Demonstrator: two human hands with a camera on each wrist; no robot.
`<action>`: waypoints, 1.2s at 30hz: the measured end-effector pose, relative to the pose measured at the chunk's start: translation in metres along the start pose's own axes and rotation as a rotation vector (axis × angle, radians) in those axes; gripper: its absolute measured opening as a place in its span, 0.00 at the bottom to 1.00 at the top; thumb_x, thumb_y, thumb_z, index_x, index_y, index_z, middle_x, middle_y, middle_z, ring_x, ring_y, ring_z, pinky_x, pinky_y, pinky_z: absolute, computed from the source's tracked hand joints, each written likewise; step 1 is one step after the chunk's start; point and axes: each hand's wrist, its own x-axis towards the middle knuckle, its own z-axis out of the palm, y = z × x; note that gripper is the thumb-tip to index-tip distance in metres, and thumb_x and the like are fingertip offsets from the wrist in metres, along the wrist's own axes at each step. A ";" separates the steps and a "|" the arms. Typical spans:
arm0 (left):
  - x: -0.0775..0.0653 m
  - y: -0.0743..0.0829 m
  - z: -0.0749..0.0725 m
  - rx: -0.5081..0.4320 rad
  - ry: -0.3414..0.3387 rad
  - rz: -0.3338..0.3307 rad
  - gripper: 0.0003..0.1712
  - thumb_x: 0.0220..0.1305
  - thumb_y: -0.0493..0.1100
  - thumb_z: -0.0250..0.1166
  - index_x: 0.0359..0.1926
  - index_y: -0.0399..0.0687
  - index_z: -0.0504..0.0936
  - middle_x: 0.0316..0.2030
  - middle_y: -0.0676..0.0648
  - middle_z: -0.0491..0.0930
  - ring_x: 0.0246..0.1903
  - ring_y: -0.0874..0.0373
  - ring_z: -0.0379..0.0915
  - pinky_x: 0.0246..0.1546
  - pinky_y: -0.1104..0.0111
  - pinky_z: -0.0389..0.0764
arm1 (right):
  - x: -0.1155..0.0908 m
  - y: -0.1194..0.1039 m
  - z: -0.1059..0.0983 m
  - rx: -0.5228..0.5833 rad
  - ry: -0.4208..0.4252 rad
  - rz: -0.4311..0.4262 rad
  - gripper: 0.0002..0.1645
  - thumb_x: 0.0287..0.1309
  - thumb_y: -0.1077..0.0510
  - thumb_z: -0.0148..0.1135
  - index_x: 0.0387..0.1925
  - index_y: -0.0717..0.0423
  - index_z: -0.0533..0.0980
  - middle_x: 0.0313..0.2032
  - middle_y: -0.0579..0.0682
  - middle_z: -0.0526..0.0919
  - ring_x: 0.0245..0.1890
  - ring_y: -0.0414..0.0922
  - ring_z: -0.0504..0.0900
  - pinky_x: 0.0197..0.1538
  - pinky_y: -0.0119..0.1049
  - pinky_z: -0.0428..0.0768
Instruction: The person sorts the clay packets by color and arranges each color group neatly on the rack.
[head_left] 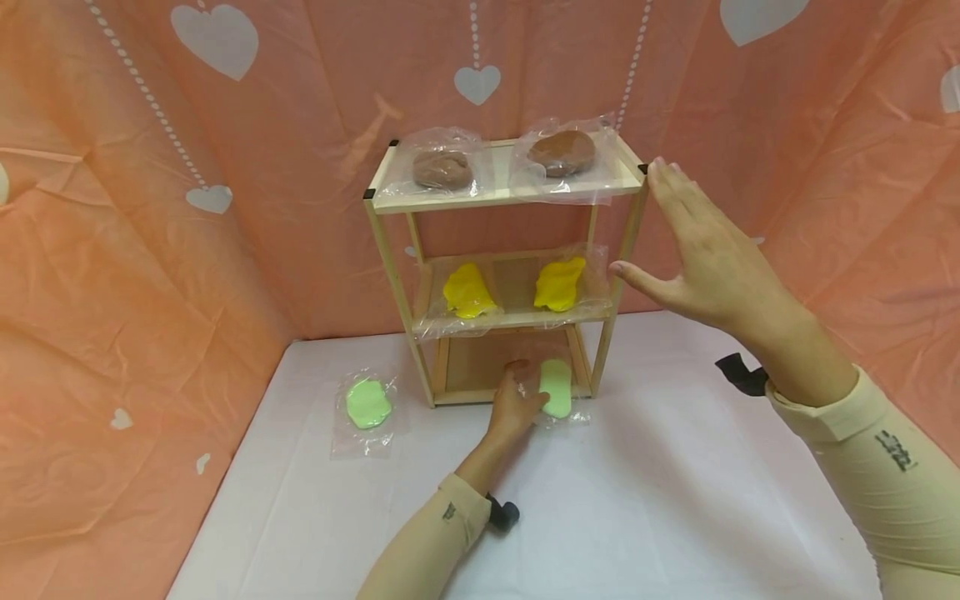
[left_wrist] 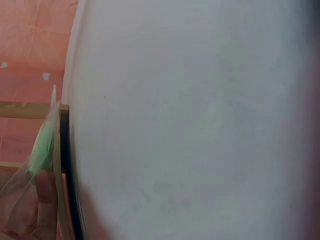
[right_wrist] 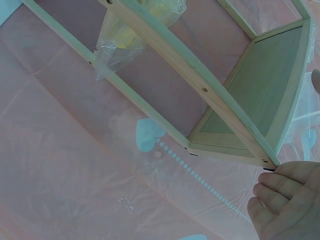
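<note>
My left hand pinches a clear plastic bag holding a flat light green clay-like lump, at the right front of the shelf's bottom tier. In the left wrist view the fingers are against the bag's green lump. The wooden three-tier shelf stands upright on the table. Raised beside its top right corner is my right hand, fingers straight and thumb spread, holding nothing. The right wrist view shows these fingertips at a corner of the frame; whether they touch is hard to tell.
Two bagged brown lumps, left and right, lie on the top tier. Bagged yellow lumps lie on the middle one. Another bagged light green lump rests on the white tablecloth left of the shelf. Pink curtain hangs behind.
</note>
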 end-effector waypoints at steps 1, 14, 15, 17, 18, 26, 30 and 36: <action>0.000 0.000 0.000 0.015 0.006 0.013 0.39 0.62 0.34 0.75 0.71 0.42 0.70 0.65 0.30 0.78 0.64 0.33 0.77 0.66 0.44 0.80 | 0.000 0.000 0.000 0.000 0.000 0.001 0.66 0.60 0.46 0.78 0.86 0.63 0.48 0.84 0.61 0.51 0.85 0.57 0.49 0.86 0.51 0.49; -0.005 -0.003 -0.006 0.093 -0.003 0.102 0.31 0.60 0.36 0.77 0.62 0.31 0.78 0.56 0.34 0.82 0.59 0.37 0.79 0.65 0.45 0.81 | 0.000 0.000 0.000 0.001 -0.013 0.017 0.67 0.61 0.45 0.78 0.86 0.62 0.47 0.85 0.60 0.50 0.85 0.57 0.49 0.86 0.52 0.50; -0.005 -0.004 -0.007 0.095 -0.014 0.117 0.31 0.60 0.35 0.77 0.62 0.30 0.78 0.57 0.33 0.81 0.60 0.36 0.78 0.65 0.45 0.81 | 0.000 0.000 0.000 -0.001 -0.013 0.018 0.67 0.61 0.45 0.78 0.86 0.62 0.47 0.85 0.60 0.50 0.85 0.57 0.49 0.86 0.52 0.50; -0.006 -0.006 -0.009 0.108 -0.035 0.150 0.32 0.59 0.33 0.77 0.63 0.29 0.78 0.59 0.31 0.80 0.61 0.35 0.77 0.67 0.44 0.80 | 0.000 0.000 0.000 -0.003 -0.014 0.018 0.67 0.60 0.45 0.78 0.86 0.61 0.47 0.85 0.59 0.50 0.85 0.57 0.49 0.86 0.52 0.50; -0.007 -0.006 -0.011 0.119 -0.046 0.168 0.33 0.59 0.32 0.77 0.64 0.28 0.77 0.60 0.31 0.79 0.62 0.35 0.76 0.68 0.44 0.78 | 0.000 0.000 0.000 -0.004 -0.013 0.018 0.67 0.60 0.45 0.78 0.86 0.61 0.47 0.85 0.59 0.50 0.85 0.57 0.49 0.86 0.52 0.50; -0.020 -0.010 -0.018 0.190 -0.121 0.190 0.37 0.59 0.34 0.78 0.68 0.32 0.75 0.66 0.28 0.70 0.66 0.32 0.70 0.70 0.40 0.75 | 0.000 0.001 0.001 -0.003 -0.018 0.022 0.68 0.60 0.45 0.78 0.86 0.62 0.47 0.85 0.60 0.49 0.85 0.58 0.49 0.86 0.52 0.50; -0.024 -0.009 -0.019 0.217 -0.154 0.162 0.38 0.60 0.35 0.78 0.70 0.35 0.74 0.69 0.27 0.66 0.65 0.33 0.72 0.67 0.41 0.78 | 0.000 0.001 0.001 -0.002 -0.021 0.029 0.68 0.59 0.45 0.79 0.86 0.62 0.47 0.85 0.60 0.50 0.85 0.59 0.49 0.86 0.53 0.50; -0.022 -0.014 -0.013 0.307 -0.095 0.258 0.39 0.57 0.34 0.76 0.70 0.34 0.76 0.65 0.29 0.74 0.60 0.38 0.77 0.61 0.43 0.83 | 0.000 0.002 0.001 0.001 -0.030 0.038 0.69 0.59 0.45 0.79 0.86 0.62 0.47 0.85 0.60 0.50 0.85 0.59 0.49 0.86 0.53 0.49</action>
